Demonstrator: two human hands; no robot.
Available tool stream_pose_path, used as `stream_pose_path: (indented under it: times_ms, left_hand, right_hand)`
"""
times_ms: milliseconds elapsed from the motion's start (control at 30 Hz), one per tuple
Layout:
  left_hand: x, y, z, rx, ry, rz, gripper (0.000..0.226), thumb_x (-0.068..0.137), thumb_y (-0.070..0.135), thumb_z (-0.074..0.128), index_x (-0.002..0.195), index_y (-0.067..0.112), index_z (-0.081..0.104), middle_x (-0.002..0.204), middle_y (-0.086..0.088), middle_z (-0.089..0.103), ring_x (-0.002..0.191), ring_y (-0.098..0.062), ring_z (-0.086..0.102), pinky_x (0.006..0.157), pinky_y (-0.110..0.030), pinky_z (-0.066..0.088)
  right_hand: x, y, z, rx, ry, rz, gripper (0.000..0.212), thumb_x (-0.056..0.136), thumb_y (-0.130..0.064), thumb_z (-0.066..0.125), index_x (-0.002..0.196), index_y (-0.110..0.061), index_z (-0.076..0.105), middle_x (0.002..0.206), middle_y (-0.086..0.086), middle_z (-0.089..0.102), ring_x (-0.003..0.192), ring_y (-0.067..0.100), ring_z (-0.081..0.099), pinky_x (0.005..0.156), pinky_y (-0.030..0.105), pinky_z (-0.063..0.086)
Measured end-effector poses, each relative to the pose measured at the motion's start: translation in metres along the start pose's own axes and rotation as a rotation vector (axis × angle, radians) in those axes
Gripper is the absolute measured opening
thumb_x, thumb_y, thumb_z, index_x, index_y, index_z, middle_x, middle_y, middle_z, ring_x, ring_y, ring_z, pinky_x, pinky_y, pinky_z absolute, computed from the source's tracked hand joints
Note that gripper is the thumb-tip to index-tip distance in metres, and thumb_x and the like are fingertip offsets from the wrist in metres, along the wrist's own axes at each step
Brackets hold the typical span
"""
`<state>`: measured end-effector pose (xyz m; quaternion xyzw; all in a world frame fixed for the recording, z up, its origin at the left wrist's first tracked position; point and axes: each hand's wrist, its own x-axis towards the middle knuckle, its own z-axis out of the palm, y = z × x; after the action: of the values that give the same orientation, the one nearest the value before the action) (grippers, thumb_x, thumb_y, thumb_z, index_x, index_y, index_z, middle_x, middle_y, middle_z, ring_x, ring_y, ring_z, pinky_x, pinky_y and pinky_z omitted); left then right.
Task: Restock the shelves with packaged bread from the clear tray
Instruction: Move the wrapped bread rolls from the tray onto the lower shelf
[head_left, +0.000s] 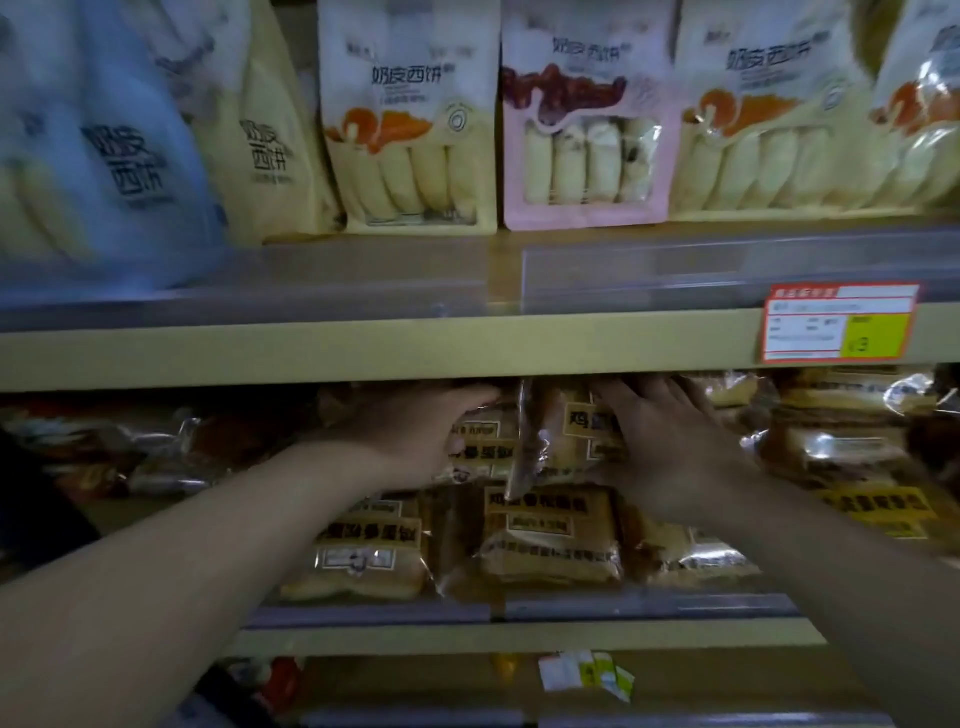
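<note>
We have both arms reaching into the middle shelf (415, 353), which is packed with clear-wrapped bread packs (550, 535) stacked in layers. Our left hand (415, 431) curls around one upper pack (483, 447); our right hand (670, 447) lies spread, palm down, against an upright pack (566, 431) beside it. Little headroom remains under the shelf edge above. The top shelf holds standing pouches of rolled cakes (410, 119), behind a clear rail with a price tag (839, 322).
</note>
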<state>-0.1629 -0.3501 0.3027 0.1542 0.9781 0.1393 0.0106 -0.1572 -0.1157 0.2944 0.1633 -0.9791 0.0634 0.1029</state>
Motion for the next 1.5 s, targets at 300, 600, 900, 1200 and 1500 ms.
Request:
stream_pose_path:
  times_ms: [300,600,900,1200,1500]
  left_hand:
    - [-0.020,0.000,0.037,0.460,0.262,-0.112,0.094,0.086,0.010,0.048,0.144,0.030,-0.022,0.156,0.004,-0.012,0.140,-0.020,-0.020,0.112,-0.051,-0.014]
    - [-0.026,-0.028,0.043,0.413,0.298,-0.030,0.062,0.098,0.044,0.028,0.147,0.035,-0.007,0.151,0.007,0.019,0.139,-0.016,0.004,0.109,-0.046,-0.013]
    - [-0.031,-0.028,0.038,0.408,0.219,-0.156,0.073,0.097,0.026,0.034,0.145,0.031,-0.020,0.157,0.006,-0.014,0.139,-0.015,-0.024,0.111,-0.047,-0.018]
    - [-0.030,-0.033,0.052,0.432,0.289,-0.171,0.055,0.097,0.046,0.012,0.144,0.042,-0.016,0.157,-0.001,-0.002,0.141,-0.021,-0.022,0.108,-0.057,-0.017]
    - [-0.026,-0.042,0.064,0.406,0.303,-0.178,0.054,0.092,0.057,0.003,0.142,0.050,-0.015,0.158,0.003,-0.010,0.139,-0.017,-0.026,0.105,-0.057,-0.022]
  right_hand:
    - [0.001,-0.018,0.037,-0.048,0.075,0.025,0.093,0.079,-0.029,0.068,0.141,-0.034,-0.001,0.138,0.005,0.029,0.135,0.027,0.017,0.116,0.047,0.008]
    - [-0.005,-0.022,0.041,0.016,0.087,0.007,0.099,0.075,-0.014,0.061,0.144,-0.043,-0.004,0.147,0.001,0.021,0.141,0.023,0.005,0.111,0.059,-0.004]
    - [-0.007,-0.031,0.064,-0.013,0.153,-0.103,0.106,0.074,-0.011,0.069,0.148,-0.038,-0.001,0.153,0.000,0.023,0.144,0.024,0.008,0.112,0.060,-0.001]
    - [0.000,-0.039,0.057,0.046,0.052,-0.069,0.095,0.084,-0.016,0.054,0.143,-0.047,-0.014,0.158,-0.010,-0.005,0.142,0.015,-0.021,0.106,0.063,-0.019]
    - [0.001,-0.038,0.077,0.014,0.050,-0.044,0.064,0.089,-0.063,0.013,0.139,-0.048,-0.025,0.154,-0.012,-0.024,0.138,0.016,-0.031,0.105,0.066,-0.015]
